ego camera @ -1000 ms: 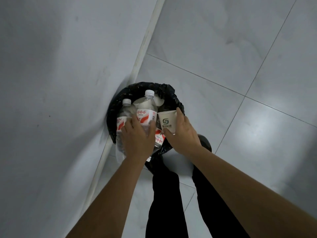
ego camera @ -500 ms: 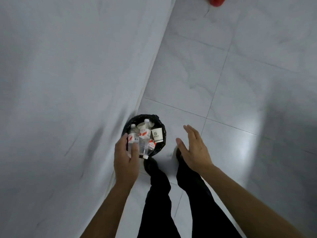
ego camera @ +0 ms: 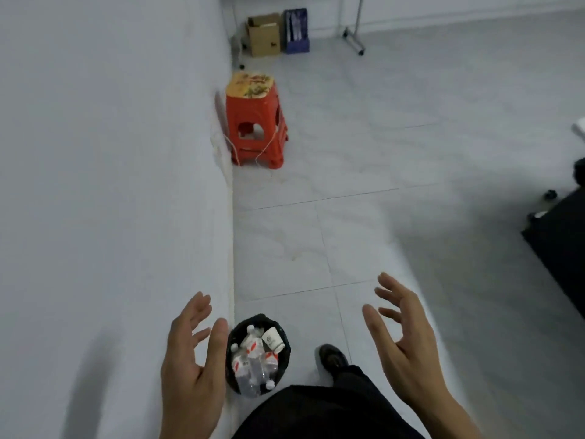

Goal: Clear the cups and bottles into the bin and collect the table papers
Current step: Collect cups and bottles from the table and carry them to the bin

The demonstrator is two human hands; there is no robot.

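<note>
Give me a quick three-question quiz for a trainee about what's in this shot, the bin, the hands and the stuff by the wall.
1. True or false: the left hand and the right hand are both empty.
2. What lies in the bin beside the bottles? A) a paper cup B) a book C) a shoe
3. Fill in: the red stool stands against the ____.

Key
1. True; both are open with fingers spread.
2. A; the paper cup lies at the top of the bin.
3. Wall, farther along from the bin.
</note>
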